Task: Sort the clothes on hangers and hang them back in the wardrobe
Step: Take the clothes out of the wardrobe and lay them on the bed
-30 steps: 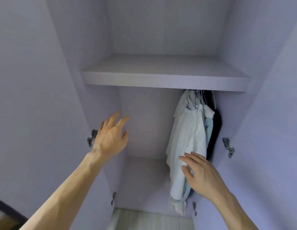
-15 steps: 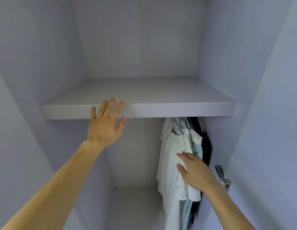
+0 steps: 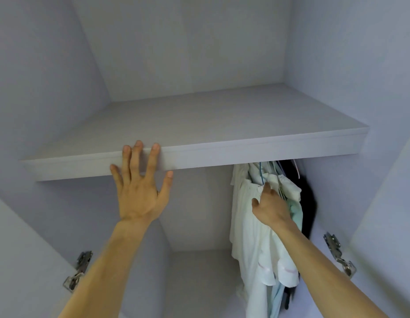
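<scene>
Several garments hang bunched on hangers at the right under the wardrobe shelf [image 3: 268, 150]: white clothes [image 3: 247, 237] in front, a pale green piece [image 3: 296, 216] and a dark garment [image 3: 310, 203] behind. Thin wire hanger hooks [image 3: 261, 173] rise under the shelf; the rail is hidden. My left hand [image 3: 139, 184] lies flat with spread fingers against the shelf's front edge. My right hand [image 3: 269, 204] reaches into the top of the white clothes near the hooks, its fingertips hidden in the fabric.
The wardrobe's lilac side walls close in on both sides. Metal door hinges sit at lower left [image 3: 79, 271] and lower right [image 3: 339, 253]. The left half of the hanging space [image 3: 194, 214] holds no clothes. The upper shelf carries nothing.
My left hand rose from mid-air to the shelf's front edge. My right hand climbed from the lower part of the white clothes to their top by the hooks. The view tilted upward.
</scene>
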### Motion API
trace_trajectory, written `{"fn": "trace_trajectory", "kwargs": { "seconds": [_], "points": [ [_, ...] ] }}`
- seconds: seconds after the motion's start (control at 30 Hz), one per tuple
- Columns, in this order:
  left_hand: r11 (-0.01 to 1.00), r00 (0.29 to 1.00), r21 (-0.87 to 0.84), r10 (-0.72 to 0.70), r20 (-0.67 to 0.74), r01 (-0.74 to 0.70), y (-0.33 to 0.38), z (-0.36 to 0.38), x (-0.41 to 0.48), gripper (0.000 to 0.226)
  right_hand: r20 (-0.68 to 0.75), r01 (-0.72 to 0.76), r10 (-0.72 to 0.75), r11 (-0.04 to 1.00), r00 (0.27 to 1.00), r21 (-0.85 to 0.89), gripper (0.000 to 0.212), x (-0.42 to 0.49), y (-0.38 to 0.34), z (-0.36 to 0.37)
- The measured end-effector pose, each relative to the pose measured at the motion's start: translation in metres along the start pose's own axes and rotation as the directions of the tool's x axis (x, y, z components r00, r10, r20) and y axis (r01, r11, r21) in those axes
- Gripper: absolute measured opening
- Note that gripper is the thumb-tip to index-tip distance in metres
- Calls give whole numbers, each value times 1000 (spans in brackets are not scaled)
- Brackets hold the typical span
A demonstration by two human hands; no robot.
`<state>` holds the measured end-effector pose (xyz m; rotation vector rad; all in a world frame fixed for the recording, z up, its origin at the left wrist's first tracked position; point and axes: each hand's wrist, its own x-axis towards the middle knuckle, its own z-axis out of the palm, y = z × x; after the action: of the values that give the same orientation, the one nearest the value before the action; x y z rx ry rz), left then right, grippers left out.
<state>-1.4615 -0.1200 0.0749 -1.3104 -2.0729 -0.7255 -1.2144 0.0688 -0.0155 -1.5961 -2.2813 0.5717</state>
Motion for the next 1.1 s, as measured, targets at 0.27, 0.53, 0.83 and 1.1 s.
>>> {"fn": "trace_trajectory", "kwargs": {
  "seconds": [0.27,0.53,0.83,1.1],
  "points": [
    [999,1000,29,-16,-8,17,1,2,0,69,168,-126,56,891,984,436,18,18,-15,28],
    [999,1000,36,-22,-20,23,1,1,-1,72,354,-309,-8,468,935,828,56,23,-26,23],
    [997,1000,71,-27,-1,27,2,-4,-2,73,452,-425,-194,164,871,890,56,17,-38,16],
    [995,999,97,-29,33,26,5,-6,-3,73,375,-339,-291,170,880,925,56,8,-50,7]
  ]
}}
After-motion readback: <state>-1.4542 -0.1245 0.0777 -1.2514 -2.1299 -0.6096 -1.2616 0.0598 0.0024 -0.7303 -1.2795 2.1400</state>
